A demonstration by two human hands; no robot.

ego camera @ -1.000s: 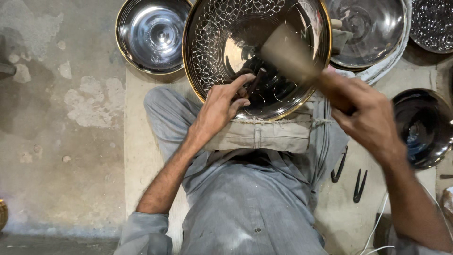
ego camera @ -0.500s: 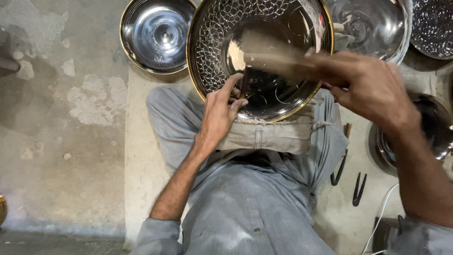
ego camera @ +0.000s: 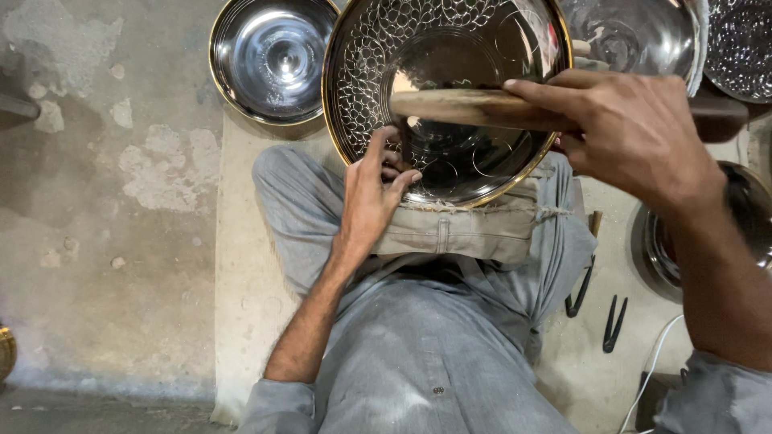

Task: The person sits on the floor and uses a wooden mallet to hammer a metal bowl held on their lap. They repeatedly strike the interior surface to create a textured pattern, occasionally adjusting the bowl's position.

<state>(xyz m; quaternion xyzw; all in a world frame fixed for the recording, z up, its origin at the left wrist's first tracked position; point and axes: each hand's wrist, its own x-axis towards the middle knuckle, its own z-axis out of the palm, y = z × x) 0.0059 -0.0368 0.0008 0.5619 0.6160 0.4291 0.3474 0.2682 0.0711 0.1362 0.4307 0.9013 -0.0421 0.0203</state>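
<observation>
Seen from above, a seated person works a large gold-rimmed metal bowl (ego camera: 450, 96) resting on a folded cloth (ego camera: 466, 229) across the lap. The left hand (ego camera: 374, 189) is closed around a small tool pressed inside the bowl. The right hand (ego camera: 635, 128) grips a wooden mallet (ego camera: 450, 108) over it. A hammered scale pattern covers the bowl's left side; the centre and right remain smooth. Plain bowls (ego camera: 269, 56) lie on the floor nearby.

Patterned steel bowl (ego camera: 450, 96) on lap
</observation>
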